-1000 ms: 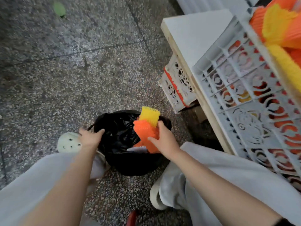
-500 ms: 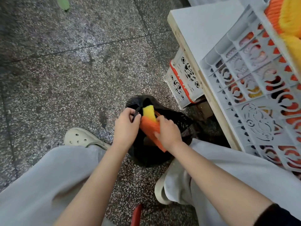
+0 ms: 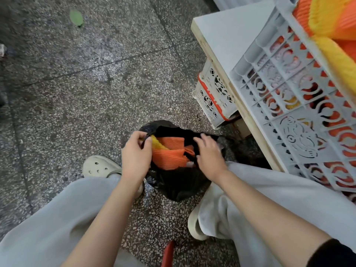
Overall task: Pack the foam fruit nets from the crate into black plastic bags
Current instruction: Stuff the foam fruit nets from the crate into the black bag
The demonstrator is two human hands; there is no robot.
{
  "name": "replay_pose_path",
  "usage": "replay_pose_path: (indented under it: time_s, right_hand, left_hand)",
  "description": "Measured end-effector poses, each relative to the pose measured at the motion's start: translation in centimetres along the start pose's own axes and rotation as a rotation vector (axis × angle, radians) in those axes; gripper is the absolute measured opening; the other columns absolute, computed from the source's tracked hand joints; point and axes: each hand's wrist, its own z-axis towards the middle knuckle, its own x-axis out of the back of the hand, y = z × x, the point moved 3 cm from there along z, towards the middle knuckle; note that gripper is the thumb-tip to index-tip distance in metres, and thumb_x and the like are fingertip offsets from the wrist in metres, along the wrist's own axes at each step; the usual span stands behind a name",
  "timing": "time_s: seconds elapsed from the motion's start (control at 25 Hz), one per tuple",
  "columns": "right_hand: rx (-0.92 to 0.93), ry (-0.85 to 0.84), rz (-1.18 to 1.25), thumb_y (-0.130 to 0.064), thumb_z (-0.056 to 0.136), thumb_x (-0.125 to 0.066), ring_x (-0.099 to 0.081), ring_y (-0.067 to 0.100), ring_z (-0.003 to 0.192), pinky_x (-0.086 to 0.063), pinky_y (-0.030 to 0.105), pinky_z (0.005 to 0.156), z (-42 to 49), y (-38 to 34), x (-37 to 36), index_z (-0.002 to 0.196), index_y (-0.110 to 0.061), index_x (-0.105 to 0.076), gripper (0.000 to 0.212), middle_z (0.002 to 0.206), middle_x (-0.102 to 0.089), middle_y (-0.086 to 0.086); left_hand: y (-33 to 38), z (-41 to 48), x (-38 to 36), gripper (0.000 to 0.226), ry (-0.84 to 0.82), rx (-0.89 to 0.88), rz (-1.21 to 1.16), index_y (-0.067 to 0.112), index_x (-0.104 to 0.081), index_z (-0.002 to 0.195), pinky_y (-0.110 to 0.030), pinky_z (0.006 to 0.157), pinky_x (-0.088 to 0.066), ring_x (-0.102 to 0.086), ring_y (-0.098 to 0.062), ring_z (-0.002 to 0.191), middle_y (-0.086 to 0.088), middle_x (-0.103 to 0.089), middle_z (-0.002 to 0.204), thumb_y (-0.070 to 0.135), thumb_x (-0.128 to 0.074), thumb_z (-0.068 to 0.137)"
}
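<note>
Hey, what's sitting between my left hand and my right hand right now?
In the head view, orange and yellow foam nets lie between the left hand and right hand, inside the open mouth of the black bag.

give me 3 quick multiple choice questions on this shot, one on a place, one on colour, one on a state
1. Where is the bag?
A on a shelf
B on the floor
C in a sink

2. What colours are the nets in the bag?
A orange and yellow
B blue and green
C white only

3. What is the left hand doing?
A lying flat on the floor
B holding scissors
C pinching the bag's rim

B: the bag stands on the floor between the shoes.
A: orange nets and a yellow one show in its mouth.
C: thumb and fingers close on the rim.
</note>
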Motion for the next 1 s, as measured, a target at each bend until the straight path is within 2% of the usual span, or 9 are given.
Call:
replay_pose_path:
  time_s: [0.12, 0.24, 0.32, 0.4, 0.52, 0.64, 0.8, 0.92, 1.0]
  right_hand:
    - [-0.299, -0.024, -0.016, -0.025, 0.091, -0.058, -0.005, 0.039, 0.143, -0.007, 0.047, 0.117, 0.0, 4.1, 0.3, 0.148, -0.009, -0.006, 0.079, 0.156, -0.003, 0.019]
    - [-0.533, -0.072, 0.38, -0.023, 0.087, -0.065, -0.01, 0.038, 0.143, -0.015, 0.043, 0.115, 0.9, 5.8, -0.2, 0.148, -0.005, 0.004, 0.093, 0.156, -0.001, 0.02]
    - [-0.628, -0.127, 0.658, -0.018, 0.086, -0.067, -0.022, 0.033, 0.141, -0.023, 0.036, 0.111, 2.2, 6.3, -1.3, 0.147, -0.002, 0.008, 0.098, 0.155, -0.011, 0.019]
    - [-0.69, -0.17, 0.836, -0.017, 0.085, -0.068, -0.035, 0.029, 0.135, -0.029, 0.033, 0.107, 3.3, 6.6, -2.5, 0.146, 0.005, -0.006, 0.09, 0.148, -0.031, 0.02]
    - [-0.58, -0.158, 0.835, -0.011, 0.089, -0.059, -0.058, 0.019, 0.099, -0.041, 0.027, 0.091, 4.2, 5.0, -3.0, 0.114, 0.009, -0.057, 0.032, 0.113, -0.065, 0.021]
    - [-0.263, 0.062, 0.633, -0.022, 0.094, -0.051, -0.056, 0.011, 0.07, -0.04, 0.028, 0.07, 3.6, 2.1, 0.5, 0.086, -0.009, -0.06, 0.018, 0.073, -0.066, -0.004]
    - [-0.005, 0.348, 0.509, -0.036, 0.098, -0.04, -0.059, 0.017, 0.063, -0.042, 0.035, 0.06, 0.8, -0.2, 6.0, 0.084, -0.019, -0.042, 0.022, 0.072, -0.065, -0.003]
    - [0.01, 0.323, 0.412, -0.034, 0.099, -0.037, -0.063, 0.029, 0.074, -0.048, 0.042, 0.062, -0.1, 0.7, 6.9, 0.092, -0.015, -0.043, 0.021, 0.08, -0.067, 0.007]
    - [-0.084, 0.213, 0.328, -0.026, 0.099, -0.041, -0.063, 0.033, 0.086, -0.048, 0.038, 0.066, -0.2, 2.1, 7.2, 0.107, -0.009, -0.047, 0.02, 0.093, -0.065, 0.013]
  left_hand:
    - [-0.9, 0.3, 1.0, 0.002, 0.069, 0.023, 0.05, 0.02, -0.053, 0.09, -0.031, 0.065, -0.036, -0.052, -0.022, 0.07, 0.007, -0.053, 0.068, 0.019, -0.053, 0.092]
    - [-2.1, 0.9, 1.7, 0.002, 0.135, 0.071, 0.1, 0.019, -0.055, 0.091, -0.029, 0.066, -0.032, -0.051, -0.022, 0.075, 0.007, -0.053, 0.069, 0.021, -0.054, 0.091]
    - [-2.6, 1.2, 1.9, 0.004, 0.165, 0.116, 0.128, 0.019, -0.056, 0.091, -0.028, 0.065, -0.03, -0.051, -0.021, 0.078, 0.008, -0.053, 0.069, 0.023, -0.055, 0.091]
    - [-3.0, 1.5, 1.8, 0.007, 0.175, 0.175, 0.165, 0.019, -0.056, 0.093, -0.027, 0.065, -0.028, -0.049, -0.019, 0.079, 0.007, -0.052, 0.072, 0.025, -0.055, 0.091]
    - [-3.6, 2.2, 0.9, 0.01, 0.16, 0.218, 0.118, 0.016, -0.056, 0.091, -0.029, 0.065, -0.031, -0.048, -0.018, 0.079, 0.004, -0.052, 0.077, 0.027, -0.055, 0.092]
    - [-3.1, 2.0, 0.3, 0.008, 0.314, 0.199, -0.126, 0.013, -0.054, 0.088, -0.026, 0.064, -0.033, -0.045, -0.01, 0.067, 0.008, -0.048, 0.069, 0.02, -0.055, 0.092]
    - [-1.7, 0.6, 0.3, 0.012, 0.366, 0.138, -0.073, 0.016, -0.054, 0.099, -0.026, 0.073, -0.035, -0.049, -0.015, 0.077, 0.004, -0.052, 0.079, 0.026, -0.053, 0.093]
    - [-1.5, -0.1, -0.6, 0.023, 0.223, 0.122, 0.065, 0.011, -0.056, 0.109, -0.034, 0.078, -0.039, -0.056, -0.027, 0.09, -0.006, -0.06, 0.092, 0.028, -0.052, 0.093]
    - [-1.5, -0.7, -1.9, 0.024, 0.082, 0.109, 0.226, 0.007, -0.055, 0.11, -0.034, 0.075, -0.037, -0.058, -0.032, 0.095, -0.012, -0.062, 0.096, 0.024, -0.052, 0.093]
